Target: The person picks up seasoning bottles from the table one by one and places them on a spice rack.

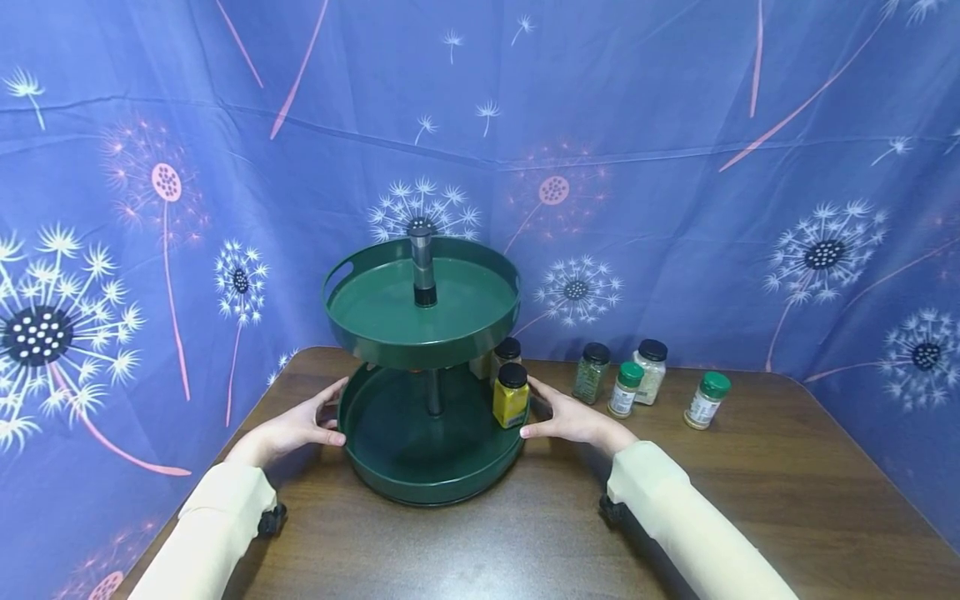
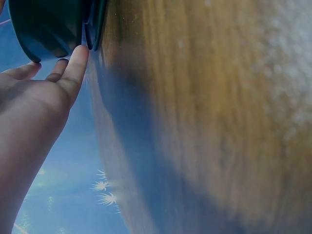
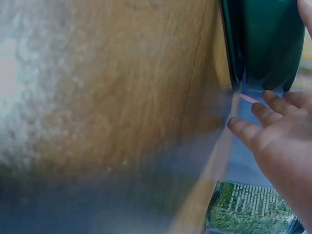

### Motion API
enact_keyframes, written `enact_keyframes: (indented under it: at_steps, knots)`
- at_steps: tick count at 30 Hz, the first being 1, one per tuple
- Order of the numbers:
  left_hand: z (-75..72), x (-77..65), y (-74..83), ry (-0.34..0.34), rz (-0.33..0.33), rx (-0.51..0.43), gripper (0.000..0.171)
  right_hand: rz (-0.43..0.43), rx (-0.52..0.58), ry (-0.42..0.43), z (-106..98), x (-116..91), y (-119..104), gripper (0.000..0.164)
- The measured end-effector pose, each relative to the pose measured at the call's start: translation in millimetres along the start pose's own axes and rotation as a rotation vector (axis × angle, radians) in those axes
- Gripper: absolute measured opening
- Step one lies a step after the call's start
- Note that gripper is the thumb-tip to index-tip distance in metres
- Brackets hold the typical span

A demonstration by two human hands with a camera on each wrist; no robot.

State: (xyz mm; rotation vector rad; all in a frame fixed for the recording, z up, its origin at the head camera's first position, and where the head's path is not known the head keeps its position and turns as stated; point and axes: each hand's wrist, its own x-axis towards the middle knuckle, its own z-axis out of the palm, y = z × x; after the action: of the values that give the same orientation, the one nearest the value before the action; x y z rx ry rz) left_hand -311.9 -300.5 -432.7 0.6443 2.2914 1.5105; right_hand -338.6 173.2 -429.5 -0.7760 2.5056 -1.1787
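Observation:
A dark green two-tier round tray [image 1: 433, 487] stands on the wooden table, its tiers joined by a central metal post. My left hand [image 1: 300, 423] touches the left side of the lower tier, fingertips at the wall. On the opposite side my right hand [image 1: 570, 418] has its thumb and fingertips at the lower tier's wall. A yellow spice bottle [image 1: 511, 405] with a black lid is on the lower tier near my right thumb. Behind it is another black-lidded bottle [image 1: 507, 353], partly hidden. In both wrist views extended fingers meet the green wall.
Right of the tray stand a black-lidded jar of green herbs [image 1: 590, 377], a green-capped bottle [image 1: 625, 392], a black-lidded jar of pale contents [image 1: 650, 373] and another green-capped bottle [image 1: 706, 402]. A blue dandelion-print cloth [image 1: 675, 208] hangs behind the table [image 1: 495, 550].

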Motion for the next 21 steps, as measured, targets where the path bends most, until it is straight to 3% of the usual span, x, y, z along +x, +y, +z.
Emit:
enact_keyframes:
  at_steps: [3,11,21]
  knots:
    - [0.0,-0.6,0.0,-0.006,-0.004,0.002,0.103,-0.01,-0.031,0.023,1.5,-4.0,-2.4,0.099]
    - [-0.3,-1.3,-0.9,-0.006,-0.003,0.005,0.103,0.069,-0.106,0.122,14.4,-22.4,-15.1,0.106]
    - [0.6,-2.5,3.4,-0.004,-0.025,0.011,0.102,0.177,-0.089,0.247,44.8,-37.8,-37.8,0.11]
